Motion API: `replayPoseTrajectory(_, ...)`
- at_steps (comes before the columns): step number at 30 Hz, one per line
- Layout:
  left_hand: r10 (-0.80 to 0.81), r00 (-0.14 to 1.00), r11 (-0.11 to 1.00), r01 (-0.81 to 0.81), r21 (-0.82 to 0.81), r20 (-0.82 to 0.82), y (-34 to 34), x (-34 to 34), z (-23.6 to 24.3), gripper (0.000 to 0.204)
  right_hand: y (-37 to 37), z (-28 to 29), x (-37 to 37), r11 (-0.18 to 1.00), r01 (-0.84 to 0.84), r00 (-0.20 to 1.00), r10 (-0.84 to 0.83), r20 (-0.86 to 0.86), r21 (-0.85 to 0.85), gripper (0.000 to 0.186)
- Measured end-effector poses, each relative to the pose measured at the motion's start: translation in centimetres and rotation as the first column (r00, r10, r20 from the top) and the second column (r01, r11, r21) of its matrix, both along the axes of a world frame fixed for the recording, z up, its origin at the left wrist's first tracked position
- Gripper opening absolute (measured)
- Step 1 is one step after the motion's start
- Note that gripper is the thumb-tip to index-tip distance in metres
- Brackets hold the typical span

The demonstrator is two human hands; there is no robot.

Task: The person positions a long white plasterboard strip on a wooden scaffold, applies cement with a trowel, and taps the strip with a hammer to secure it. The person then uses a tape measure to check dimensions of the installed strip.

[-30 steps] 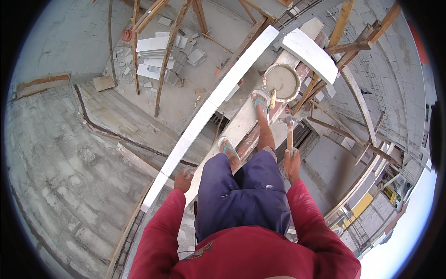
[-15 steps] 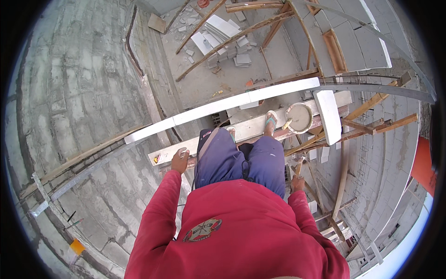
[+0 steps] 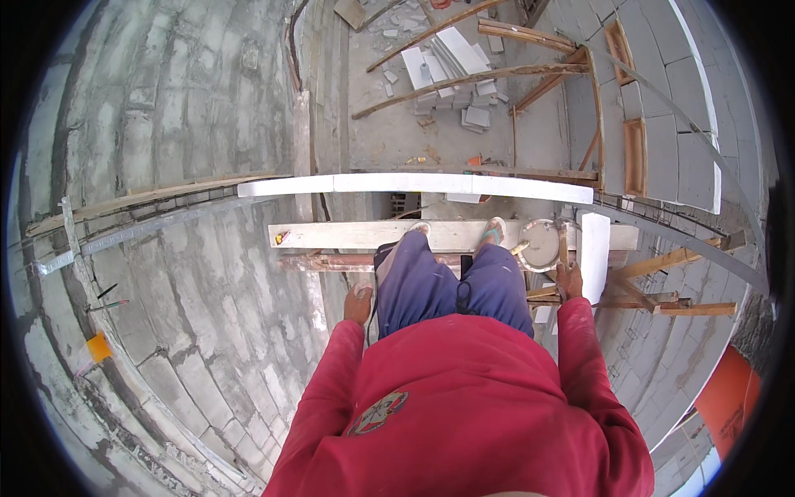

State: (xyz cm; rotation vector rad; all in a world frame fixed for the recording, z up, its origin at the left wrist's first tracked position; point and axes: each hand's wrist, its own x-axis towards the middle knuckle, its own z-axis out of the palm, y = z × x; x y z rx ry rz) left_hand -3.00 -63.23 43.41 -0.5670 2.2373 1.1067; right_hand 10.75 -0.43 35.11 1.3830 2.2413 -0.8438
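Two hands out: the right hand [image 3: 569, 280] grips the hammer [image 3: 562, 246] low, likely leaving its head free, by the bucket's [image 3: 539, 270] right rim, a block [image 3: 595, 257] beyond, seemingly within reach; left hand [image 3: 358, 304], well left, can't tell its grip.

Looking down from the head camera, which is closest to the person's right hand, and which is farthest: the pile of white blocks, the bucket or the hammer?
Nearest to the right hand first:
1. Hammer: in that hand, its handle gripped.
2. Bucket: just ahead and a little left.
3. Pile of white blocks: far ahead, to the left, on the floor.
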Motion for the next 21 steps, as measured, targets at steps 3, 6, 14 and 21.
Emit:
replayPoseTrajectory(3, -0.01, 1.0, 0.999, 0.01, -0.04, -0.005, 0.3, 2.3, 0.0, 0.042, 1.4, 1.2, -4.3, 0.989, -0.108, 0.99, 0.116, 0.078, -0.105, 0.071)
replayPoseTrajectory(6, -0.054, 0.998, 0.997, 0.055, -0.051, 0.029, 0.8, 3.8, -0.5, 0.041, 1.0, 2.2, -5.7, 0.975, -0.221, 0.971, 0.223, 0.087, -0.038, 0.072)
replayPoseTrajectory(14, -0.065, 0.99, 0.998, 0.06, -0.036, -0.124, 5.8, 2.4, 0.5, 0.038, 1.5, 4.2, -3.1, 0.914, -0.394, 0.894, 0.405, 0.192, -0.096, 0.069)
replayPoseTrajectory(21, 0.176, 0.984, 0.984, -0.176, 0.006, 0.021, 7.1, 0.9, 0.6, 0.037, 4.3, 4.8, -0.5, 0.948, -0.265, 0.887, 0.311, 0.341, -0.173, 0.068)
